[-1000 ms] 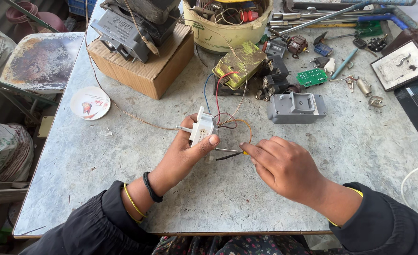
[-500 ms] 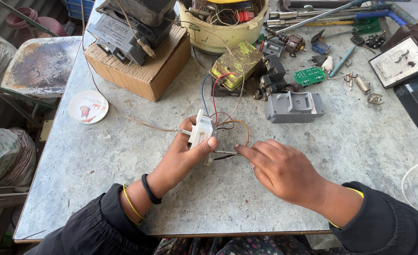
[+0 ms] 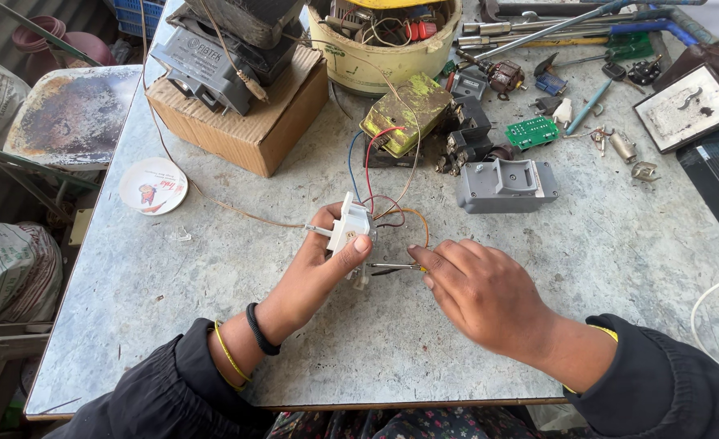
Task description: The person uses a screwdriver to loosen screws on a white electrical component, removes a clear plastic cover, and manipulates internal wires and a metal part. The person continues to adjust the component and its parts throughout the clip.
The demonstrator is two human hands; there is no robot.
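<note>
My left hand [image 3: 319, 272] grips a small white plastic switch part [image 3: 350, 225] with a thin metal shaft sticking out to the left. Red, blue and orange wires [image 3: 372, 175] run from it up to a yellow-green circuit block [image 3: 407, 112]. My right hand [image 3: 481, 293] is just to the right of it, fingertips pinched on a thin metal-tipped tool [image 3: 392, 267] that points left at the white part's underside.
On the grey table [image 3: 173, 325] stand a cardboard box [image 3: 246, 130] carrying a grey motor unit, a cream tub [image 3: 376, 57] of parts, a grey plastic housing [image 3: 506, 185], a green circuit board [image 3: 532, 132], scattered tools at the back right, and a round white lid [image 3: 153, 185].
My view has shifted slightly. My right hand has slid a little left, bringing the thin tool closer to the white part, which my left hand keeps holding in place.
</note>
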